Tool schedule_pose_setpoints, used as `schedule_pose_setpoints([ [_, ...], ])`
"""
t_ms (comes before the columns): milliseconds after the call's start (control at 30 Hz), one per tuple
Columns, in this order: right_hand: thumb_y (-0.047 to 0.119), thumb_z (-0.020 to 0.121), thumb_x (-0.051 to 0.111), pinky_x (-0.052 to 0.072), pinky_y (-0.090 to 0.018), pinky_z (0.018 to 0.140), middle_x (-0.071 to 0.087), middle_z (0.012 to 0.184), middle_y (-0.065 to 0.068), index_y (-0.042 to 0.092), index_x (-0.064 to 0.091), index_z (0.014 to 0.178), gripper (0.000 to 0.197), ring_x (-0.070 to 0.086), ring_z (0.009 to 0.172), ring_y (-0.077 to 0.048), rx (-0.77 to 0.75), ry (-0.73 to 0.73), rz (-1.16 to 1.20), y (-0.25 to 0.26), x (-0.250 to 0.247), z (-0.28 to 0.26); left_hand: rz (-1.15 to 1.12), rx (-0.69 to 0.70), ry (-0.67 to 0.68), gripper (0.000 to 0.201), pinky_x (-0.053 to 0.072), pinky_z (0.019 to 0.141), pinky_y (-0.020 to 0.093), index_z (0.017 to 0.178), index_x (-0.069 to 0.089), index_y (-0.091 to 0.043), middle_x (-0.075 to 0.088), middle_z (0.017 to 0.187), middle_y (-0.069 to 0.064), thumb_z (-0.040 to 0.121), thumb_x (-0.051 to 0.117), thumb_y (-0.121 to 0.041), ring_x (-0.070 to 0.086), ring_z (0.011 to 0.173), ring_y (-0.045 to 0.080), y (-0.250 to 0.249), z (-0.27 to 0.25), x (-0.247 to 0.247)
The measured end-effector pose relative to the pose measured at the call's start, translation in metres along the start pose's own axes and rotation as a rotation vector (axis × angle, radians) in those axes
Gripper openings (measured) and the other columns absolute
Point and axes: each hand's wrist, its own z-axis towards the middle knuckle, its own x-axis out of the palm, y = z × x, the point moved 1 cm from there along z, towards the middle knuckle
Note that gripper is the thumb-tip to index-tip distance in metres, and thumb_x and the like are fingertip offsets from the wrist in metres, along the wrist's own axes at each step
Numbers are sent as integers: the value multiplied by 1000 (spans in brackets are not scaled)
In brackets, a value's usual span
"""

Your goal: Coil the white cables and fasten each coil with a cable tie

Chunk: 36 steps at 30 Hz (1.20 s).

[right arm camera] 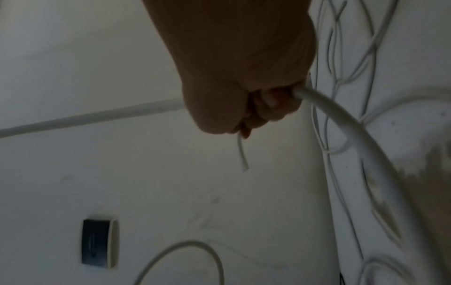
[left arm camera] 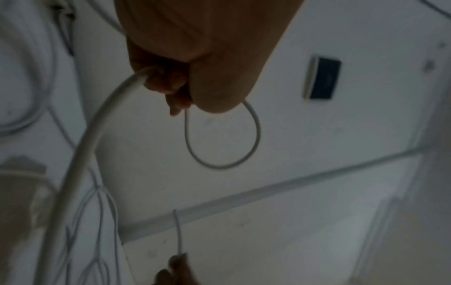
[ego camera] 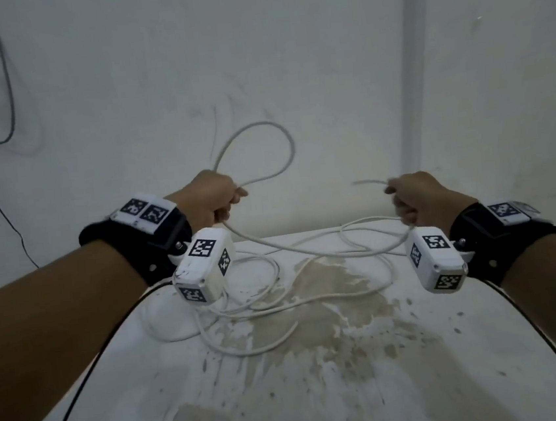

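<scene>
My left hand (ego camera: 220, 199) is raised above the table and grips a white cable (ego camera: 292, 147), which stands up from the fist as one loop (left arm camera: 256, 135) against the wall. From that fist the cable sags to the right and runs into my right hand (ego camera: 406, 200), fingers (right arm camera: 268, 108) curled round it. A short free end (ego camera: 368, 182) (right arm camera: 241, 154) sticks out of the right fist toward the left. More white cable (ego camera: 246, 316) lies tangled on the table under both hands. No cable tie is in view.
The white table (ego camera: 323, 394) has brown worn patches and ends at a white wall. A vertical white conduit (ego camera: 412, 93) runs up the wall on the right. Dark thin wires (ego camera: 1, 102) hang at the far left. A dark wall plate (right arm camera: 97, 243) shows in both wrist views.
</scene>
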Motion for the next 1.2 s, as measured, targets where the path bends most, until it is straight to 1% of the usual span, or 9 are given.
schedule_pose_setpoints([
  [167, 36, 97, 62, 16, -17, 37, 27, 53, 6, 17, 51, 92, 23, 20, 40, -7, -365, 241, 226, 35, 59, -39, 598, 181, 276, 28, 25, 48, 25, 85, 74, -16, 56, 84, 8, 97, 49, -12, 34, 55, 16, -23, -2, -1],
  [333, 44, 86, 73, 20, -21, 41, 33, 52, 8, 16, 67, 85, 28, 25, 44, -12, -533, 414, -179, 57, 98, -56, 830, 366, 471, 30, 36, 58, 31, 85, 75, -22, 58, 74, -4, 100, 49, -26, 43, 63, 18, -17, -11, 8],
  [500, 25, 91, 67, 44, -32, 67, 58, 90, -13, 9, 56, 80, 22, 53, 81, -25, -283, 34, -634, 38, 106, -7, 771, 481, 458, 32, 34, 56, 16, 91, 70, -16, 55, 70, -8, 105, 42, -24, 46, 52, 1, -6, -16, 4],
  [667, 5, 102, 44, 40, -35, 102, 54, 137, -25, -12, 51, 132, 35, 52, 126, -37, -21, -10, -498, -7, 60, 24, 546, 475, 179, 30, 34, 52, 20, 89, 67, -14, 59, 76, -3, 104, 41, -16, 49, 61, 5, 1, -4, -12],
  [767, 14, 98, 53, 48, -35, 66, 66, 92, -20, -1, 62, 107, 20, 66, 79, -33, -24, -140, -33, -18, 64, 29, 318, 350, -14, 28, 34, 49, 24, 88, 64, -11, 58, 81, 4, 102, 40, -8, 46, 59, 11, 6, 8, -19],
  [833, 27, 102, 48, 28, -22, 41, 44, 56, -4, 9, 56, 83, 27, 39, 39, -17, -42, -196, 374, -10, 75, 18, 253, 308, -62, 29, 35, 50, 25, 87, 62, -11, 59, 86, 8, 103, 38, -10, 47, 60, 14, 8, 14, -17],
  [900, 32, 104, 45, 16, -17, 38, 29, 49, 3, 14, 49, 78, 33, 21, 35, -10, -109, -28, 586, 5, 90, 5, 252, 348, -29, 29, 35, 49, 23, 87, 62, -13, 58, 84, 4, 103, 37, -13, 48, 60, 9, 8, 15, -10],
  [1067, 36, 103, 49, 16, -20, 37, 28, 52, 4, 12, 57, 108, 26, 21, 40, -9, -217, 366, 308, 40, 128, -39, 333, 597, 86, 33, 32, 44, 10, 91, 67, -14, 55, 70, -3, 106, 39, -24, 45, 45, -4, -8, 3, 9],
  [1200, 46, 102, 45, 27, -22, 40, 38, 55, 1, 12, 60, 81, 43, 34, 46, -15, -341, 167, -69, 41, 146, -35, 188, 505, 85, 33, 32, 50, 22, 90, 66, -14, 52, 67, -2, 106, 40, -26, 42, 52, 7, -16, 5, 10],
])
